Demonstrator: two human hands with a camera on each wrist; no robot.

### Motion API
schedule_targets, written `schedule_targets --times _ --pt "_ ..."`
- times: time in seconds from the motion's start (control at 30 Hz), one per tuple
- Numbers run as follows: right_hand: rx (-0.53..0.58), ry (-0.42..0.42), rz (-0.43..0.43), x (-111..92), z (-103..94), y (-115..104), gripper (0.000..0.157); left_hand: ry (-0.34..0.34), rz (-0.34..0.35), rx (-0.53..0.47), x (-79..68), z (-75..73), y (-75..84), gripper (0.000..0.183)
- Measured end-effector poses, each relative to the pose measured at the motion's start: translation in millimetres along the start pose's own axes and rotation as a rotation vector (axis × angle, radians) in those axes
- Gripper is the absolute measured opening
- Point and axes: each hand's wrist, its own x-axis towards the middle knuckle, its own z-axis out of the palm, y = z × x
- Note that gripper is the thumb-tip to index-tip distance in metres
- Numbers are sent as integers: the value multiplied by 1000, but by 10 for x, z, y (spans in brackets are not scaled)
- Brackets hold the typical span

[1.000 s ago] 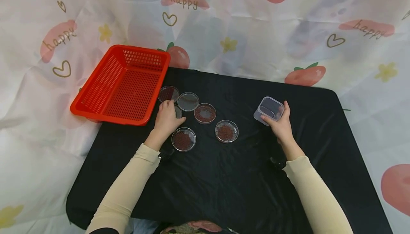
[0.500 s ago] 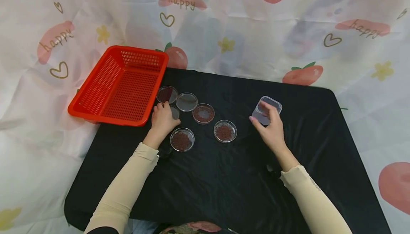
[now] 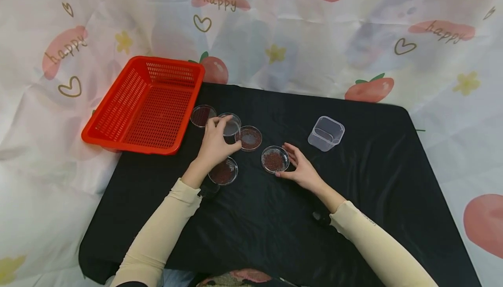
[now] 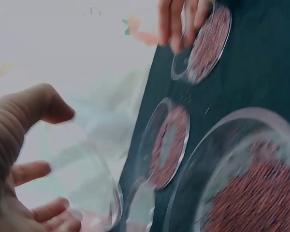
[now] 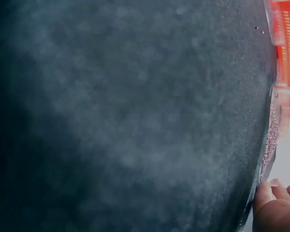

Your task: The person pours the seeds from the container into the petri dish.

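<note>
My left hand (image 3: 217, 143) holds a clear petri dish lid (image 4: 113, 195) up off the table between thumb and fingers, seen best in the left wrist view. With thumb and fingers at its right rim, my right hand (image 3: 301, 169) grips a petri dish (image 3: 275, 159) of small reddish-brown grains. Another grain-filled petri dish (image 3: 222, 172) lies below the left hand, partly hidden by it. A third dish with grains (image 3: 248, 138) sits just beyond the left thumb. Behind the left fingers is a clear round dish or lid (image 3: 232, 128), partly covered.
A red plastic basket (image 3: 147, 103) stands at the back left. Beside it lies another round clear dish (image 3: 203, 115), dark inside. A clear square plastic container (image 3: 327, 133) stands at the right of the black-covered table (image 3: 353, 217). A patterned curtain hangs behind.
My right hand has let go of the square container and moved left to the grain-filled dish. My left hand has lifted the clear lid and carried it slightly right.
</note>
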Motion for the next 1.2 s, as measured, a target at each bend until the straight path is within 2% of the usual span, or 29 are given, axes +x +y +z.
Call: schedule_targets --times 0.2,0.37,0.57,0.77,0.97,1.2 --pt "2 17 -35 4 2 15 103 -22 67 -188 -62 217 26 78" --pt "-25 40 -40 -5 -11 23 103 -50 142 -216 -66 460 20 59" --pt "-43 32 -40 2 14 20 103 -106 235 -185 -93 681 60 42" --pt "-57 25 -26 -2 10 15 104 -170 307 -84 -144 873 100 35" --pt "-47 26 -33 3 5 47 103 -227 352 -18 -173 1017 82 37" --pt "-66 19 -37 1 -7 55 104 -262 365 22 -157 1061 97 46"
